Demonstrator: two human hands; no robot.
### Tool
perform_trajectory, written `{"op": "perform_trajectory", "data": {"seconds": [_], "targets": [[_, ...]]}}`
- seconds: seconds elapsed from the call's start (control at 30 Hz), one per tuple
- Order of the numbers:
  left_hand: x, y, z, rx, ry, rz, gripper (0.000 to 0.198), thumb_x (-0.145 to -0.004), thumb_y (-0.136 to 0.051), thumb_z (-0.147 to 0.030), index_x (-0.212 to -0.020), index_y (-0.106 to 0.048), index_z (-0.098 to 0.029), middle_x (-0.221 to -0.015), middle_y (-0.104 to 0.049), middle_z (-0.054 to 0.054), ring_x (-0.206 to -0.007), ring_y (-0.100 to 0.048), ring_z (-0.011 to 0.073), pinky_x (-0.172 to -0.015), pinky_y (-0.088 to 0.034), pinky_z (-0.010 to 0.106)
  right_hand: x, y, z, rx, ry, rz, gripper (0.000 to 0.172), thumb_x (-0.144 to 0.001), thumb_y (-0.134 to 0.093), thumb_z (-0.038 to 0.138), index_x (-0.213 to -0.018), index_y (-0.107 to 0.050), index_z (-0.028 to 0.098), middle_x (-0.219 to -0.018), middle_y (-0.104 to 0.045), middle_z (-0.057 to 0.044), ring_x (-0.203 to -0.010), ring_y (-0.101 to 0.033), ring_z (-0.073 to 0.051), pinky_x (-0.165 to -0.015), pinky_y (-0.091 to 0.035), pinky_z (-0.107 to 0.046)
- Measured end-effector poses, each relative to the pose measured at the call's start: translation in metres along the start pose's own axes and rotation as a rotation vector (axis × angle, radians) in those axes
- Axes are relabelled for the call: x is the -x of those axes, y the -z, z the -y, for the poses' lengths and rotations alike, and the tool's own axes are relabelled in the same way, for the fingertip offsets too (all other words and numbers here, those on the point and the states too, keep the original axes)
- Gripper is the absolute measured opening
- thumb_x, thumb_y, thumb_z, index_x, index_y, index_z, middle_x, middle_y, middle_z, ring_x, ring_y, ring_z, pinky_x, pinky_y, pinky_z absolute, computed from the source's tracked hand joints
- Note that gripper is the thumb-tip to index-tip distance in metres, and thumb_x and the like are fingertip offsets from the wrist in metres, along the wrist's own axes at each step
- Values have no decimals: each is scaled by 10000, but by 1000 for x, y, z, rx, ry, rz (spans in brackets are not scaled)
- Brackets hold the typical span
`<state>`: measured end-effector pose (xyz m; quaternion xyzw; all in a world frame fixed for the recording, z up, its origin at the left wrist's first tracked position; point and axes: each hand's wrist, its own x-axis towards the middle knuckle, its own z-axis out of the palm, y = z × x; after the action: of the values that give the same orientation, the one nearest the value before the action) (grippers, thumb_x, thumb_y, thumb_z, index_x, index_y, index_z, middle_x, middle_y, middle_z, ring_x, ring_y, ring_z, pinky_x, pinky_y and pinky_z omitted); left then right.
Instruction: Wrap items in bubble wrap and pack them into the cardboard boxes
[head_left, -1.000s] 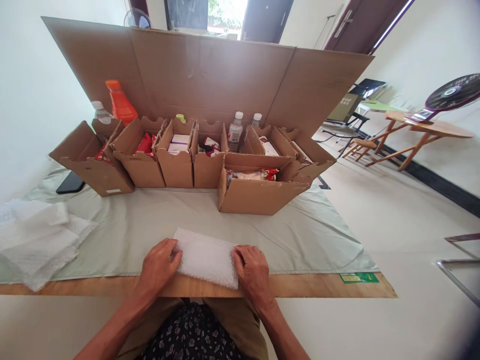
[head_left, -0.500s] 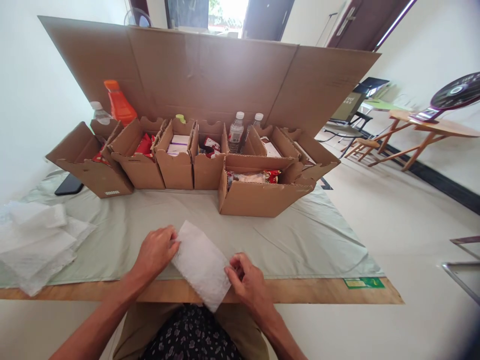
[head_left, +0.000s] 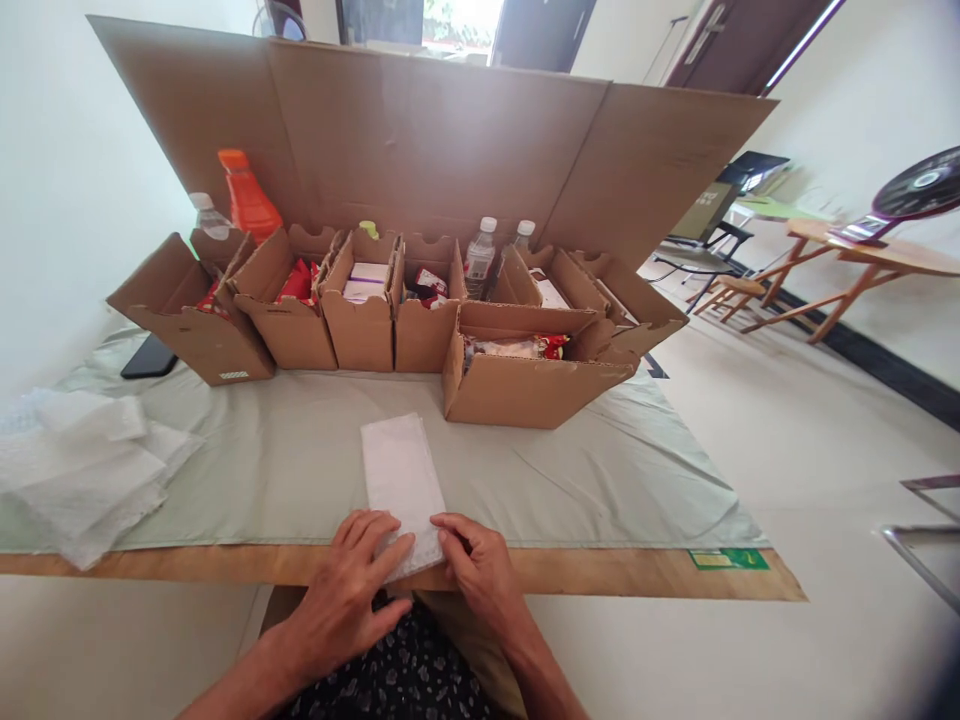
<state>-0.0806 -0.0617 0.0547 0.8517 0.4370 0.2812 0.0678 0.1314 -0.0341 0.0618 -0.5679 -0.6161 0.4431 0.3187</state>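
While the white padded sheet (head_left: 397, 470) lay lengthwise on the pale green cloth (head_left: 300, 460), its far end pointing toward the nearest open carton (head_left: 525, 390) and its near end reaching the wooden table edge (head_left: 600, 572), both hands met at that near end. The left hand (head_left: 360, 575) rested on top of the sheet with its fingers laid out flat and slightly spread, pressing down rather than grasping. The right hand (head_left: 472, 560) sat just beside it at the sheet's near right corner with its fingers curled; whether they pinched the edge or only touched it could not be told. Judged from this, the step in hand was the flattening or squaring of the sheet's near end against the table. Any further handling would have called for a firm hold on that near edge, since the sheet looked light and limp and only its end was held down. Behind it stood a row of smaller cartons (head_left: 360, 330) with packets inside, backed by a tall cardboard panel (head_left: 420, 130), and a loose heap of white wrapping (head_left: 82, 470) lay well apart at the left.
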Motion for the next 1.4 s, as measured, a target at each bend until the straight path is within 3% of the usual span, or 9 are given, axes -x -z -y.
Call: {"op": "perform_trajectory", "data": {"seconds": [0.1, 0.2, 0.33, 0.43, 0.6, 0.8, 1.1, 1.27, 1.4], "targets": [[7, -11, -6, -5, 39, -63, 400, -835, -570, -51, -1221, -598, -152, -1164, -648, 139, -1134, -568, 295, -989, -493, 494, -1, 1, 0, -110, -104, 35, 334, -921, -485, 333, -1066, -739, 171, -625, -660, -3, -519, -611, -165, -547, -504, -282], [-1, -14, 0, 55, 34, -119, 344, -861, -464, 24, -1095, -629, -166, -1021, -701, 91, -1020, -625, 241, -944, -514, 439, 6, 10, -2, -87, -68, 52, 334, -916, -518, 367, -1098, -721, 173, -720, -678, -21, -549, -611, -160, -563, -513, -287], [-8, -7, 8, 169, 113, -139, 269, -911, -477, -52, -1076, -646, -181, -932, -740, 66, -877, -673, 208, -810, -552, 367, 23, 30, -4, 167, 165, -56, 500, -848, -671, 356, -1327, -625, 219, -1180, -681, -115, -927, -680, -240, -835, -571, -387], [-11, -4, 11, 206, 148, -101, 256, -919, -490, -108, -1083, -666, -193, -908, -751, 53, -825, -687, 198, -762, -562, 342, 21, 29, -7, 336, 330, -104, 648, -815, -721, 294, -1434, -532, 255, -1445, -555, -129, -1284, -552, -308, -1052, -479, -473], [-18, -10, 13, 168, 277, -117, 305, -926, -529, -173, -1205, -648, -141, -915, -739, 83, -824, -691, 222, -753, -580, 374, -12, 3, -16, 429, 391, -151, 339, -923, -579, 200, -1257, -640, 216, -872, -748, -45, -794, -688, -221, -758, -558, -367], [-19, -21, 14, 173, 367, -130, 292, -955, -475, -208, -1153, -678, -140, -923, -730, 89, -877, -680, 230, -783, -580, 378, 4, 9, -16, 513, 594, -307, 247, -959, -542, 169, -1184, -637, 205, -1025, -718, -95, -927, -646, -240, -801, -499, -394], [-23, -15, 21, 240, 321, -65, 260, -940, -479, -211, -1046, -714, -172, -887, -731, 73, -857, -675, 215, -789, -579, 356, -5, 2, 2, 745, 784, -31, 422, -879, -563, 79, -1283, -579, 202, -1394, -632, -98, -1324, -504, -303, -1037, -384, -490], [-22, -13, 25, 265, 319, -53, 227, -930, -497, -207, -997, -712, -186, -876, -723, 60, -837, -684, 198, -778, -583, 334, -10, 4, -4, 710, 737, 100, 353, -885, -580, 83, -1222, -600, 186, -1226, -712, -94, -1137, -611, -269, -1010, -410, -478], [-15, -8, 22, 254, 325, -77, 313, -948, -522, -256, -1228, -640, -183, -1081, -712, 104, -988, -681, 222, -874, -582, 380, -15, 6, -6, 601, 667, 102, 304, -906, -534, 63, -1158, -647, 188, -1054, -753, -90, -971, -656, -241, -887, -472, -423]]}}
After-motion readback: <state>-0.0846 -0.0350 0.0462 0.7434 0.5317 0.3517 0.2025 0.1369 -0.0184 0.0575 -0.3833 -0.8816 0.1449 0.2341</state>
